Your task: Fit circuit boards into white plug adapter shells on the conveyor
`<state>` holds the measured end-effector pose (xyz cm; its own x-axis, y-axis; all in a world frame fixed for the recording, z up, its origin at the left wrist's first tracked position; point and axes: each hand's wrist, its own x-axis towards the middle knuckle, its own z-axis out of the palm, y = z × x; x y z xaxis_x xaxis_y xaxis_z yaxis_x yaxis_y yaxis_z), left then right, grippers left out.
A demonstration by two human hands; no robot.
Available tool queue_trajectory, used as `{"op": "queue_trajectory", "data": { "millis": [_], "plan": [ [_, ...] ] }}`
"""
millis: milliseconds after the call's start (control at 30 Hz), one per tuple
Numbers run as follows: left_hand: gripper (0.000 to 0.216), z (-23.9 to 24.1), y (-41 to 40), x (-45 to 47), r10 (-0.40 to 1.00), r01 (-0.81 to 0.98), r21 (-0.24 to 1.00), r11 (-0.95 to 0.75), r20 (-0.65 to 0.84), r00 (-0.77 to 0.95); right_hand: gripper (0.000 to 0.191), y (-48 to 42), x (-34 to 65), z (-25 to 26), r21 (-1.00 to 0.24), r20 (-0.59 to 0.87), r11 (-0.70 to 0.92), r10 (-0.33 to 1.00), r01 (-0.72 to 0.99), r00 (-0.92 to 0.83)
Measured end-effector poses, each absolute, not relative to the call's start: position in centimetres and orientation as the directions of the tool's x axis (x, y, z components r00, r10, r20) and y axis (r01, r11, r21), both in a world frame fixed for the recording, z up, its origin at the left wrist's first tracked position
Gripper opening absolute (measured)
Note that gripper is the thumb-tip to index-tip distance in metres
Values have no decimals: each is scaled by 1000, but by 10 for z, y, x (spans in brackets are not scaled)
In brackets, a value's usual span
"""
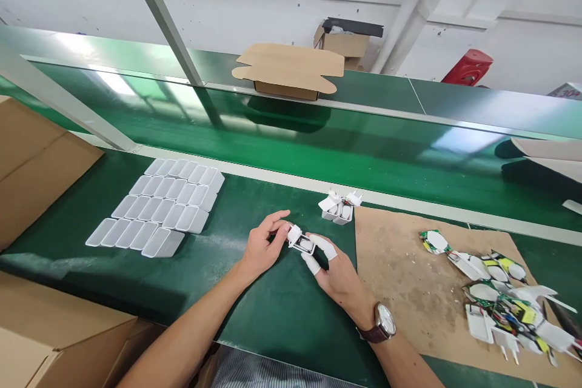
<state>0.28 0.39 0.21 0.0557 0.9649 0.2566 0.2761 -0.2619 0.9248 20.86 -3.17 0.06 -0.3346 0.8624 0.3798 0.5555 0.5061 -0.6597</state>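
In front of me, a white power adapter housing [304,245] is held with its open side up and a pale part visible inside. My right hand [339,273], with white covers on its thumb and a finger, is closed around the housing's right side. My left hand [266,245] pinches a small white plug piece [294,235] at the housing's left end, its index finger stretched out above. Just beyond, two white adapter housings [337,211] stand together with plug pieces on top. Rows of empty white housings [159,200] lie on the left.
At the right, a brown cardboard sheet [391,279] carries a pile of circuit boards [504,309] with plugs attached. Cardboard boxes [40,157] stand at the left edge. A green conveyor belt [386,145] runs behind the table [282,327], with a flat carton [291,66] beyond it.
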Motion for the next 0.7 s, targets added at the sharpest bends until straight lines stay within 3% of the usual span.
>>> {"op": "queue_trajectory", "data": {
  "millis": [500, 700],
  "plan": [
    [32, -2, 5, 3, 954, 263, 917, -299, 295, 56, 38, -29, 206, 6, -534, 339, 536, 844, 654, -415],
    [35, -4, 4, 3, 959, 257, 924, -284, 281, 49, 30, -28, 204, 7, -625, 328, 489, 872, 608, -364]
  ]
}}
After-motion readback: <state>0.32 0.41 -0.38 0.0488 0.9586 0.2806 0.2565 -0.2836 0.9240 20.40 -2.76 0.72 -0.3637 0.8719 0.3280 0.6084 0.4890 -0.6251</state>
